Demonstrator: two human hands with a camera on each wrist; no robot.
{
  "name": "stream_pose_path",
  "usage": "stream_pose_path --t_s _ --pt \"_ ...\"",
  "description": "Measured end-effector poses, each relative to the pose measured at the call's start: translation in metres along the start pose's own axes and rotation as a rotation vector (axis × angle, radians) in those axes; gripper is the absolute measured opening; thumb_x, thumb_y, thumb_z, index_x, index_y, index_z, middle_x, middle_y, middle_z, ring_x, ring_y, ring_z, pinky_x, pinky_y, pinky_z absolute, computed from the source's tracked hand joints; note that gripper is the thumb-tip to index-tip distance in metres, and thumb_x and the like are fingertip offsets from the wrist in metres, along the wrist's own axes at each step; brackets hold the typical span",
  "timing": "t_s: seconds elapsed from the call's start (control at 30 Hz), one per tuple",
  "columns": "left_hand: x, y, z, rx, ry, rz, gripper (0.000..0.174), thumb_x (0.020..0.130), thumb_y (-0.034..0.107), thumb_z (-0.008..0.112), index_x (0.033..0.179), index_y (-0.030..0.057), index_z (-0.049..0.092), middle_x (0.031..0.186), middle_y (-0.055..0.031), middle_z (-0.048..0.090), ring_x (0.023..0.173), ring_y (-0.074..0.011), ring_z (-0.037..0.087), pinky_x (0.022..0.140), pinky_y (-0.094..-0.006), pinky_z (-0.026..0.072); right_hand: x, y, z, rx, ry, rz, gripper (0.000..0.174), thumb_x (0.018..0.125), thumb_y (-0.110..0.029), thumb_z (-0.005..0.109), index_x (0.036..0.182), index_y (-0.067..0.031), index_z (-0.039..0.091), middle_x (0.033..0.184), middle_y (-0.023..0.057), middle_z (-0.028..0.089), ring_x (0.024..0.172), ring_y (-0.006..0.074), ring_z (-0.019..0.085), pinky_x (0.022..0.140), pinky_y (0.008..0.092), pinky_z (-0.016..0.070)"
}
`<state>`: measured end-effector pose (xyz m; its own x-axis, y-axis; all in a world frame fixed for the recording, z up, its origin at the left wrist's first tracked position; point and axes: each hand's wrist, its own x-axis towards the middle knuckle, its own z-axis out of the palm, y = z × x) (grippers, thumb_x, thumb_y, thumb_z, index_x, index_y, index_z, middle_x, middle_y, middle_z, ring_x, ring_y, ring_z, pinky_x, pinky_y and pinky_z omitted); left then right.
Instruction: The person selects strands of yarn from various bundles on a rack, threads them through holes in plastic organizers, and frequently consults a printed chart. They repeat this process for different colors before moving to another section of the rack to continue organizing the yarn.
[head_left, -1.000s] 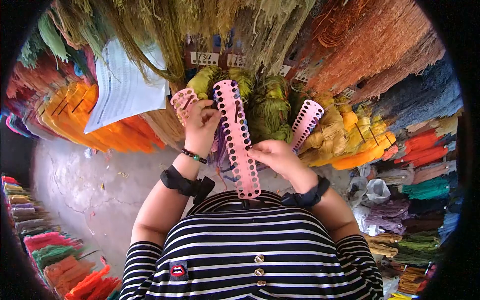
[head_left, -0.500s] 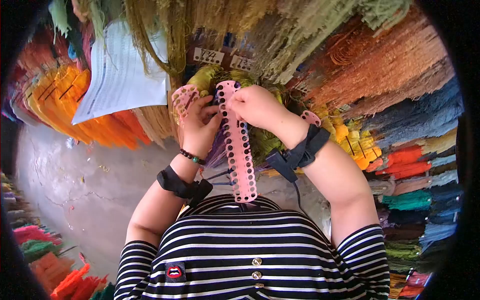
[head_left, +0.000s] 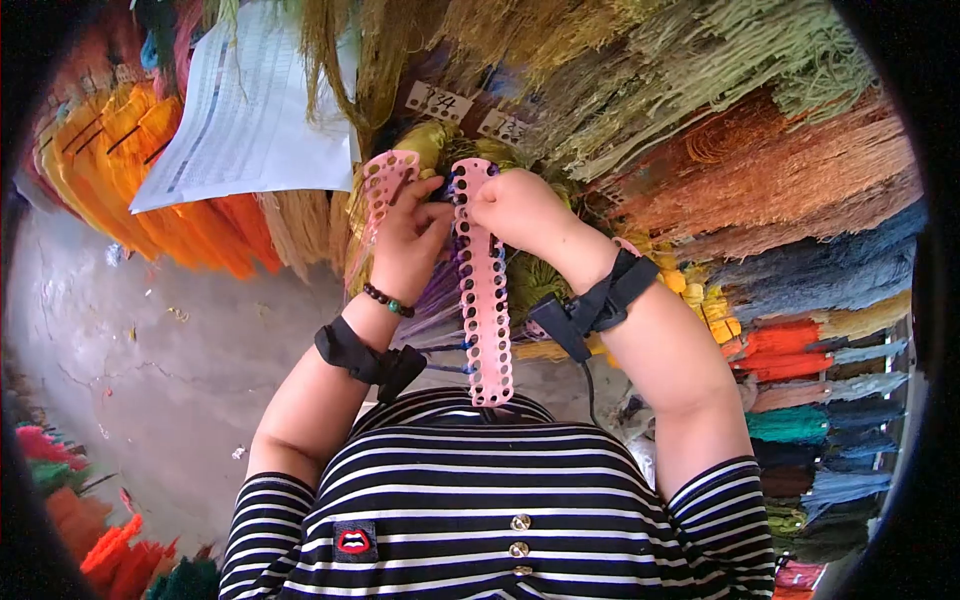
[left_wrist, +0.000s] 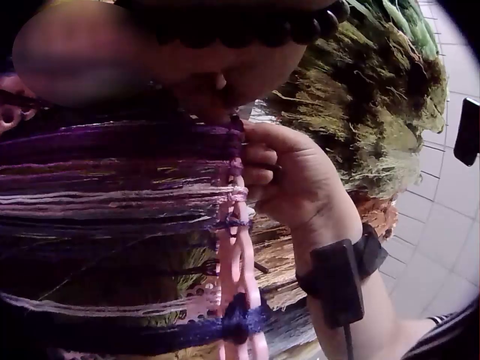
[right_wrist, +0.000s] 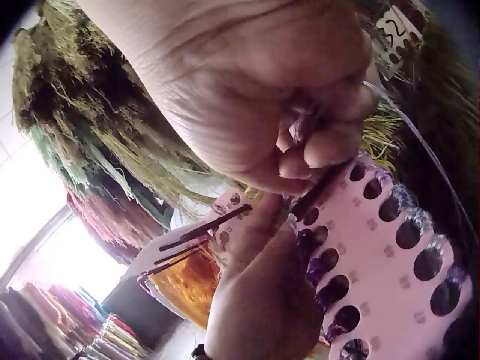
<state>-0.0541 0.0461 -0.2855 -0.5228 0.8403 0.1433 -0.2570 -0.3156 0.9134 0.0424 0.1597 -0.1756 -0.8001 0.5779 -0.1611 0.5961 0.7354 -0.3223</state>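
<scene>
Wearing a black-and-white-striped top (head_left: 430, 490) with round metallic buttons (head_left: 519, 549) and red-lips patch (head_left: 354, 541), dark beaded bracelet (head_left: 388, 301), black wrist straps (head_left: 345, 352).

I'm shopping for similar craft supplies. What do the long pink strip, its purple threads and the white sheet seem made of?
Pink strip: smooth, matte-looking plastic or stiff card, judging by its cleanly punched face. Purple threads: fine, slightly shiny strands, perhaps cotton or synthetic. White sheet: probably thin paper, printed and curving.

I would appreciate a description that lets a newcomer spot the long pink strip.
In the head view, find the striped shirt. Directly above, a long perforated pink strip runs up to the right hand, looking far longer than the pink piece by the left hand.
</scene>
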Motion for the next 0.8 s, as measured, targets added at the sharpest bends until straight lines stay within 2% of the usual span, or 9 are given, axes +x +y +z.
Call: stream_pose_path --t_s 0.2,0.3,0.4,0.5,0.6,0.8 --pt "0.007 -0.003 -0.003 -0.047 -0.059 -0.012 0.046 0.090 0.000 0.057 0.133 0.0056 0.043 0.089 0.0001 0.066 0.066 -0.0034 0.052 0.054 -0.0187 0.0430 0.002 -0.007 -0.002 -0.131 0.004 -0.051 0.025 0.077 -0.025 0.061 0.066 -0.0023 0.064 0.060 0.0191 0.057 0.055 0.0347 0.057 0.055 0.0442 0.0445" --pt "0.010 -0.011 -0.005 -0.106 -0.083 0.007 0.047 0.090 -0.001 0.058 0.134 0.0052 0.043 0.089 0.0005 0.066 0.067 -0.0031 0.052 0.056 -0.0184 0.0426 -0.001 -0.008 0.003 -0.205 0.100 -0.149 0.025 0.077 -0.026 0.062 0.067 -0.0037 0.064 0.066 0.0193 0.060 0.063 0.0380 0.060 0.058 0.0464 0.0464" --pt "0.014 -0.016 -0.008 -0.165 -0.142 -0.035 0.050 0.090 -0.003 0.056 0.137 0.0040 0.040 0.100 -0.0055 0.066 0.088 -0.0106 0.060 0.080 -0.0223 0.0468 -0.005 -0.015 0.002 -0.279 0.104 -0.119 0.023 0.077 -0.026 0.063 0.069 -0.0043 0.063 0.069 0.0192 0.061 0.068 0.0390 0.060 0.060 0.0469 0.0478" --pt "0.013 -0.017 -0.010 -0.202 -0.161 -0.032 0.051 0.091 -0.001 0.058 0.138 0.0046 0.039 0.099 -0.0052 0.066 0.087 -0.0089 0.059 0.076 -0.0209 0.0463 -0.007 -0.012 0.002 -0.231 0.170 -0.128 0.021 0.075 -0.023 0.067 0.074 -0.0040 0.061 0.069 0.0172 0.061 0.066 0.0377 0.061 0.060 0.0449 0.0485" --pt "0.012 -0.017 -0.009 -0.203 -0.157 -0.032 0.052 0.090 -0.001 0.059 0.138 0.0050 0.039 0.097 -0.0043 0.066 0.085 -0.0079 0.059 0.074 -0.0202 0.0458 -0.008 -0.009 -0.002 -0.039 0.209 -0.121 0.021 0.073 -0.023 0.071 0.075 -0.0046 0.061 0.075 0.0155 0.065 0.071 0.0346 0.063 0.062 0.0429 0.0500" --pt "0.012 -0.021 -0.001 -0.083 -0.069 0.040 0.051 0.087 -0.005 0.057 0.136 0.0034 0.042 0.092 -0.0039 0.064 0.083 -0.0094 0.059 0.074 -0.0214 0.0467 -0.002 0.010 0.001 0.117 0.154 -0.054 0.028 0.069 -0.026 0.077 0.073 -0.0047 0.059 0.071 0.0122 0.063 0.066 0.0285 0.063 0.061 0.0374 0.0495"
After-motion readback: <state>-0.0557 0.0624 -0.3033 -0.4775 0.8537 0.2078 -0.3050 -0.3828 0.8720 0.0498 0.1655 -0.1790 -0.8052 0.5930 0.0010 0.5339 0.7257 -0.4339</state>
